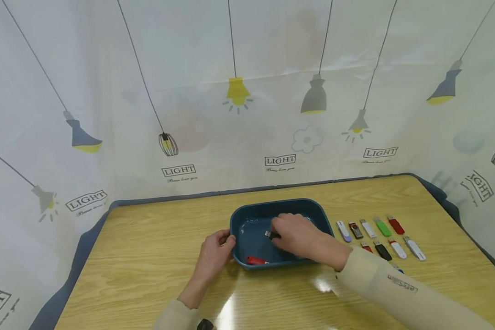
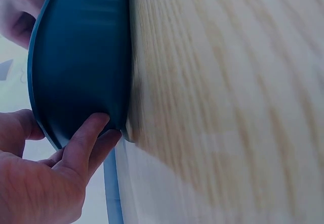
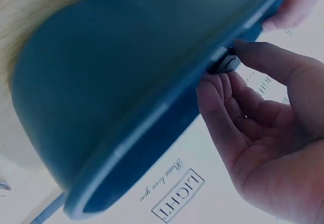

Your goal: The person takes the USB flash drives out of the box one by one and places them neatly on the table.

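Observation:
A dark blue plastic basin [image 1: 247,238] stands on the wooden table. At its left end my left hand [image 1: 214,254] grips the rim, thumb over the edge and fingertips against the outer wall in the left wrist view. Inside the basin's outline, my right hand [image 1: 294,236] pinches a black USB stick [image 3: 229,63] between thumb and fingers. The metal plug [image 1: 268,234] of that stick points left in the head view. Near the basin's front wall lies a red USB stick [image 1: 256,261], partly hidden by the rim.
Right of the basin, several USB sticks lie in rows, among them a green one [image 1: 382,227], a dark red one [image 1: 396,225] and a black one [image 1: 382,251]. My right sleeve [image 1: 379,279] partly covers the nearest. A printed curtain [image 1: 214,137] borders the table.

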A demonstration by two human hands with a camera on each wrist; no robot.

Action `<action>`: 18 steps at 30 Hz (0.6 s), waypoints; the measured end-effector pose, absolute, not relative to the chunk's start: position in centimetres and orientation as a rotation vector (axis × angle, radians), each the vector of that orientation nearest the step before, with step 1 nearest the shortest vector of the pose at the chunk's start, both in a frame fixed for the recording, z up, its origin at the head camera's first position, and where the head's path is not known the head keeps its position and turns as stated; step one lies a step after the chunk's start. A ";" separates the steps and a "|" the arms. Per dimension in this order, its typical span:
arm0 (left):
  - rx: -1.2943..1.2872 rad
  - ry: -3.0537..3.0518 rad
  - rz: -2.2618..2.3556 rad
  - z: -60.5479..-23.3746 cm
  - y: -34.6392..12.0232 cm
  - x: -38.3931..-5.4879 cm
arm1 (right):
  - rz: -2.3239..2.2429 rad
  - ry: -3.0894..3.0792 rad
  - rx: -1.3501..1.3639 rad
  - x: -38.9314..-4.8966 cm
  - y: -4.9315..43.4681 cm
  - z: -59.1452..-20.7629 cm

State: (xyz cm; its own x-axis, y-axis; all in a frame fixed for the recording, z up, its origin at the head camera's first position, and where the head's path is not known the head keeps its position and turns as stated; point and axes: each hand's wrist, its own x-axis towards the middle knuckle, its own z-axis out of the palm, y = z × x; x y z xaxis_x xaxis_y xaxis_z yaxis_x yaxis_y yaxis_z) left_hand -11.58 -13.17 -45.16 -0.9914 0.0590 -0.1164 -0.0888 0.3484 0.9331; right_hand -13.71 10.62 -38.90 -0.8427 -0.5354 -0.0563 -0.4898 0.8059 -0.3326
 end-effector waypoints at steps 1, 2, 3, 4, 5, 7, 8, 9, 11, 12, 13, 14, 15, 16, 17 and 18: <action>-0.026 2.468 1.723 -45.1 -13.2 -11.6 | -0.471 2.852 -0.810 -13.6 10.7 -38.7; -0.026 2.465 1.723 -45.1 -13.2 -11.6 | -0.478 2.861 -0.803 -13.4 10.9 -38.5; -0.028 2.462 1.725 -45.2 -13.2 -11.5 | -0.483 2.875 -0.798 -13.2 11.0 -38.3; -0.029 2.462 1.725 -45.2 -13.2 -11.5 | -0.493 2.890 -0.794 -13.1 11.3 -38.2; -0.031 2.465 1.722 -45.2 -13.2 -11.5 | -0.503 2.904 -0.795 -12.9 11.5 -38.0; -0.038 2.469 1.718 -45.2 -13.2 -11.6 | -0.529 2.927 -0.797 -12.5 12.1 -37.6; -0.043 2.474 1.713 -45.2 -13.2 -11.6 | -0.538 2.935 -0.789 -12.4 12.4 -37.5; -0.044 2.477 1.711 -45.2 -13.1 -11.6 | -0.547 2.944 -0.785 -12.3 12.7 -37.3; -0.043 2.482 1.709 -45.1 -13.1 -11.6 | -0.563 2.952 -0.777 -12.0 13.3 -36.9; -0.043 2.483 1.709 -45.1 -13.1 -11.6 | -0.571 2.951 -0.764 -11.9 13.5 -36.7; -0.041 2.483 1.711 -45.1 -13.0 -11.7 | -0.576 2.954 -0.751 -11.8 13.8 -36.5; -0.039 2.482 1.713 -45.1 -13.0 -11.7 | -0.579 2.957 -0.739 -11.7 14.1 -36.4; -0.038 2.478 1.717 -45.1 -13.0 -11.7 | -0.590 2.957 -0.728 -11.6 14.3 -36.2; -0.039 2.473 1.721 -45.1 -13.1 -11.7 | -0.601 2.956 -0.717 -11.5 14.6 -36.0; -0.041 2.467 1.723 -45.1 -13.1 -11.7 | -0.609 2.956 -0.700 -11.4 14.9 -35.9; -0.042 2.461 1.727 -45.1 -13.1 -11.7 | -0.619 2.956 -0.686 -11.2 15.2 -35.8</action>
State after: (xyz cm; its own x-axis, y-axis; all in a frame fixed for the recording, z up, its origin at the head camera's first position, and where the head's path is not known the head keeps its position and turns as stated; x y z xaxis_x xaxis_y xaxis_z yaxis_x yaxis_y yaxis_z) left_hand -11.65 -13.11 -45.13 -0.9905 0.0542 -0.1261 -0.1001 0.3429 0.9340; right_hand -11.25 15.16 -35.80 -0.9009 -0.4316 0.0459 -0.4138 0.8220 -0.3913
